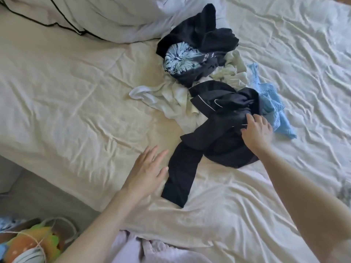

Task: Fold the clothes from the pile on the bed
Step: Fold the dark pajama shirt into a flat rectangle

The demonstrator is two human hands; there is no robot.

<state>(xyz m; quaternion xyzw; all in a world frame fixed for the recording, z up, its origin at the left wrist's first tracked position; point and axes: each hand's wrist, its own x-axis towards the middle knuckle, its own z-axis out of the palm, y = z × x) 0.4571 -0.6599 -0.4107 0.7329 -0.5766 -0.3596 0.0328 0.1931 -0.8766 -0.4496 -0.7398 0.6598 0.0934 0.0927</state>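
Note:
A pile of clothes lies on the cream bed sheet [66, 95]. Nearest me is a black garment with thin white piping [214, 141], one long part of it stretching toward the bed's near edge. My right hand [256, 133] rests on top of this garment with fingers spread. My left hand [148, 168] hovers flat just left of the black strip, fingers straight, holding nothing. Behind lie a white garment [163, 95], a light blue lacy piece [273, 103], a dark top with a pale flower print [180, 59] and more black cloth [199, 33].
A white duvet with black trim [95, 18] is bunched at the head of the bed. Off the bed's left edge, at the bottom left, sits a colourful bag with cords [32, 243]. Lilac fabric [148, 249] lies at the near edge. Wrinkled bare sheet spreads left and right.

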